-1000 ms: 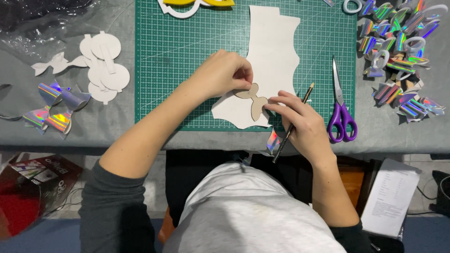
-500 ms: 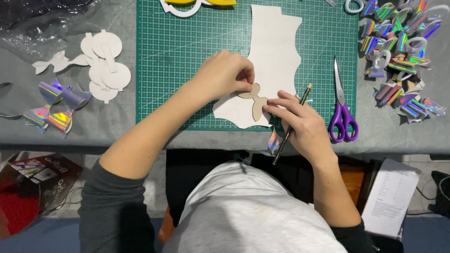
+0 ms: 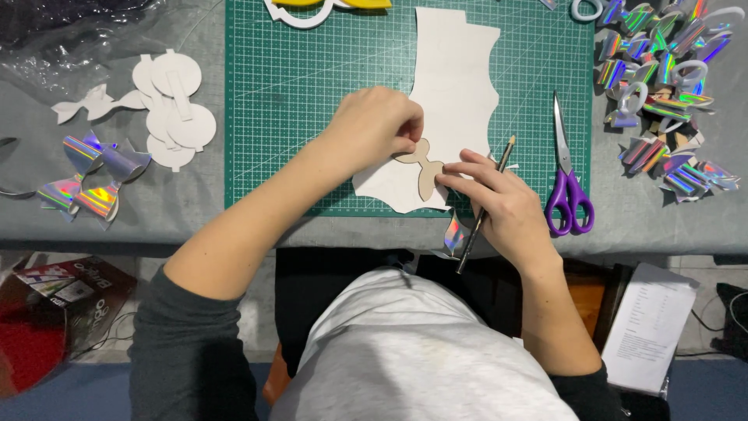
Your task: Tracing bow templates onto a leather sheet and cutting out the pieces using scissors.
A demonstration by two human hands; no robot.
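A small tan cardboard template [image 3: 421,165], shaped like a bow piece, lies on a white sheet [image 3: 452,93] on the green cutting mat [image 3: 296,109]. My left hand [image 3: 378,125] presses its fingertips on the template's upper left lobe. My right hand [image 3: 499,203] holds a thin pencil [image 3: 483,206] that slants across its palm, and its fingertips touch the template's lower right edge. The white sheet has wavy cut edges.
Purple-handled scissors [image 3: 567,175] lie right of the sheet. Several holographic bow pieces [image 3: 662,86] are heaped at the far right. White cut-out shapes [image 3: 167,105] and holographic bows [image 3: 93,175] lie at the left. A paper sheet [image 3: 647,323] lies below the table's edge.
Both hands stay on the template; my right hand's fingers have shifted slightly along its lower edge.
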